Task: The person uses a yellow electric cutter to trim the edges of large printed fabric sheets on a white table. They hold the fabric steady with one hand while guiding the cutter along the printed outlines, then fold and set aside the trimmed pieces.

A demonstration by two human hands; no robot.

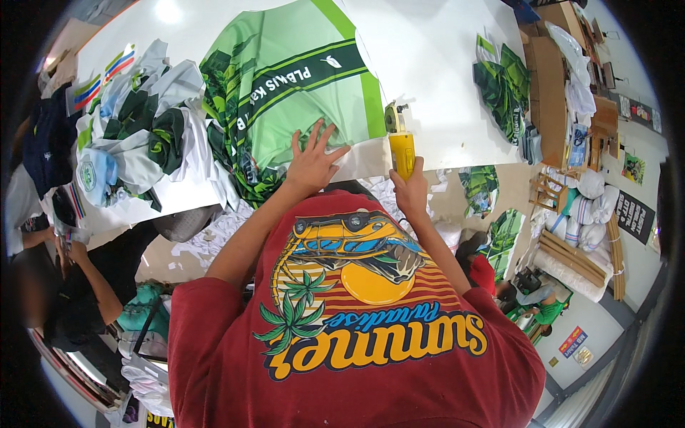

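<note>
Gripping a yellow cutter point(402, 151) at a white table point(435, 64).
Holding it in the right hand point(410, 188) beside green printed fabric point(300, 44); resting the spread left hand point(312, 162) on that fabric.

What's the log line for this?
left hand: spread on green fabric | right hand: gripping yellow tool | tool: beside fabric's right edge | surface: white table

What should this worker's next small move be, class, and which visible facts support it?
Probably guide the yellow handheld fabric cutter along the outer edge of the bright green stripe. The right hand grips the cutter, its head sits beside that edge, and the left hand lies spread on the light green printed fabric, clear of the head.
</note>
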